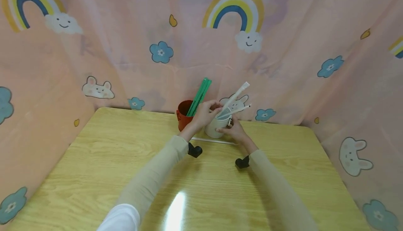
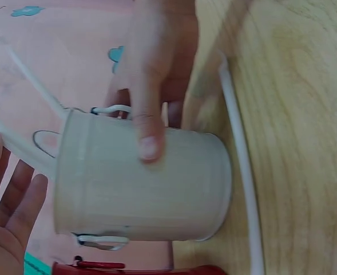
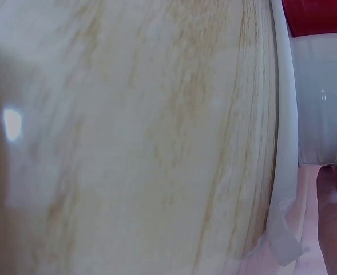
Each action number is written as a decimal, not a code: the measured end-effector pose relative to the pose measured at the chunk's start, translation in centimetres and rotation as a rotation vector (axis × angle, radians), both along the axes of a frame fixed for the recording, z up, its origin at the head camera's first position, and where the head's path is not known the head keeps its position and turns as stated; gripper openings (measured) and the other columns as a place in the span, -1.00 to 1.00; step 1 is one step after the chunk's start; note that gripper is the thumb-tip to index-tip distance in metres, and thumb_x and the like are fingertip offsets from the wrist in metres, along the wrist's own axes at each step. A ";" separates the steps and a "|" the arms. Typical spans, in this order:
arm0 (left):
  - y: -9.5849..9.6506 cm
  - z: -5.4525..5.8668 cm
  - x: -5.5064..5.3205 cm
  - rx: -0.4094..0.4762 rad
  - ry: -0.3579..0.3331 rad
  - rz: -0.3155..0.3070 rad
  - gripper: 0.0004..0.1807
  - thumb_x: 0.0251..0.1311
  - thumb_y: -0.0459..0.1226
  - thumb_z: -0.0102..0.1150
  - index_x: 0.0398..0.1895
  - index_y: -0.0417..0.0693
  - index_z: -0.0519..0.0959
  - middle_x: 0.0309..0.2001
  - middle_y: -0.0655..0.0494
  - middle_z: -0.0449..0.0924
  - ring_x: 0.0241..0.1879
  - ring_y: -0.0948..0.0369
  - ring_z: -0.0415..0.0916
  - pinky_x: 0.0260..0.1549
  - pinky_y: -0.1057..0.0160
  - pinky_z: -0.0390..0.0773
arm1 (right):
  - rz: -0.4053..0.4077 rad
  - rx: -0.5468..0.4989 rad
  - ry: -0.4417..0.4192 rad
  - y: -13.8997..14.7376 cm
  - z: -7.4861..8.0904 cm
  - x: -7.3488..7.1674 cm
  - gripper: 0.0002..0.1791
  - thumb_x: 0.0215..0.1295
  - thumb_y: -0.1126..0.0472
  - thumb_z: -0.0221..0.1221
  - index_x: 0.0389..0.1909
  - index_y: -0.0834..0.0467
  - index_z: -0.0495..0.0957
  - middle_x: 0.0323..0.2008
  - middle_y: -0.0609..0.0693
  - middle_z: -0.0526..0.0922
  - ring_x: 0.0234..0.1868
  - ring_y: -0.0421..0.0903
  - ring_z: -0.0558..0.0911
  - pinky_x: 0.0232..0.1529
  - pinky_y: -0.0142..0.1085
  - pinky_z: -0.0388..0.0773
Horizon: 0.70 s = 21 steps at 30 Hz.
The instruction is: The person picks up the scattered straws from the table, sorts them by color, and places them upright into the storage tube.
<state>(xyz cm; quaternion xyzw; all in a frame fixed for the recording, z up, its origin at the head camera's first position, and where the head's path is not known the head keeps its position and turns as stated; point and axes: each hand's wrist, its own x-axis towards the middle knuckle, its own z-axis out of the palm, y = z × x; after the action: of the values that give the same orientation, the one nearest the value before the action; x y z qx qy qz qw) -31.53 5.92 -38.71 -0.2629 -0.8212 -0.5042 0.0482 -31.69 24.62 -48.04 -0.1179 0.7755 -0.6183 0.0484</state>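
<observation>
Two pails, one white [image 1: 216, 126], one red [image 1: 183, 115]
Right hand [image 1: 232, 130] grips the white pail; left hand [image 1: 206, 112] pinches one of its two white straws [image 1: 234, 97].

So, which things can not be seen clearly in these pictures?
- Inside of the white cup: head view, hidden by its wall and both hands; how deep the straws sit is unknown.
- Left hand: head view too small to tell whether its fingers pinch a straw; left wrist view cuts it at the edge.
- Red cup: wrist views cut it off.
- Right hand: right wrist view shows only a blurred edge.
</observation>
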 end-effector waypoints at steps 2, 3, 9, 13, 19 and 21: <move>0.1 -0.5 0.0 -0.013 -0.006 -0.016 -0.79 0.32 -0.28 0.12 -0.07 -0.15 0.62 -0.11 -0.02 0.69 -0.17 0.13 0.62 -0.15 0.31 0.62 | 0.017 -0.018 -0.006 -0.2 0.4 0.2 -0.01 0.11 0.40 0.32 0.46 0.03 -0.06 0.43 0.16 0.06 0.43 0.22 0.10 0.42 0.19 0.05; 0.1 -0.7 0.0 -0.019 -0.005 -0.025 -0.80 0.31 -0.29 0.12 -0.07 -0.15 0.62 -0.11 -0.02 0.69 -0.16 0.13 0.63 -0.13 0.31 0.62 | 0.023 -0.027 -0.012 -0.2 0.7 0.4 -0.01 0.11 0.41 0.32 0.46 0.05 -0.07 0.43 0.18 0.06 0.43 0.23 0.10 0.42 0.20 0.05; 0.1 -1.2 0.1 -0.065 0.042 -0.053 -0.82 0.30 -0.31 0.13 -0.10 -0.14 0.63 -0.10 0.00 0.68 -0.10 0.13 0.62 -0.04 0.26 0.60 | 0.030 -0.025 0.002 -0.4 1.1 0.6 -0.02 0.11 0.38 0.32 0.46 0.09 -0.06 0.43 0.23 0.06 0.38 0.26 0.16 0.38 0.19 0.15; 0.1 -1.0 0.2 -0.055 0.042 -0.064 -0.81 0.28 -0.36 0.14 -0.07 -0.15 0.63 -0.08 -0.02 0.68 -0.06 0.11 0.63 0.01 0.23 0.59 | 0.034 -0.022 0.003 -0.3 1.1 0.5 -0.05 0.13 0.38 0.31 0.45 0.11 -0.04 0.43 0.21 0.09 0.41 0.22 0.17 0.40 0.13 0.16; -0.6 -1.1 0.5 -0.022 0.019 -0.071 -0.77 0.28 -0.37 0.15 -0.03 -0.13 0.62 -0.05 -0.05 0.67 -0.11 0.10 0.63 -0.04 0.24 0.62 | 0.002 -0.006 -0.021 -0.4 1.0 0.7 -0.03 0.12 0.41 0.31 0.46 0.15 -0.06 0.45 0.23 0.06 0.44 0.25 0.12 0.41 0.13 0.12; -1.0 -1.2 0.6 -0.012 0.021 -0.076 -0.76 0.28 -0.36 0.15 -0.02 -0.16 0.61 -0.04 -0.06 0.66 -0.12 0.10 0.63 -0.06 0.25 0.62 | -0.013 -0.009 -0.012 -0.2 0.1 0.2 -0.01 0.11 0.40 0.32 0.46 0.10 -0.06 0.45 0.20 0.07 0.44 0.24 0.13 0.42 0.12 0.12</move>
<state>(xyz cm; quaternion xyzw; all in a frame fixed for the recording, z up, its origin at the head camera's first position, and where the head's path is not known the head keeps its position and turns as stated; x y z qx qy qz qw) -30.90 4.96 -39.94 -0.2995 -0.8129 -0.4981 0.0362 -31.49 24.37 -47.93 -0.1093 0.7733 -0.6227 0.0485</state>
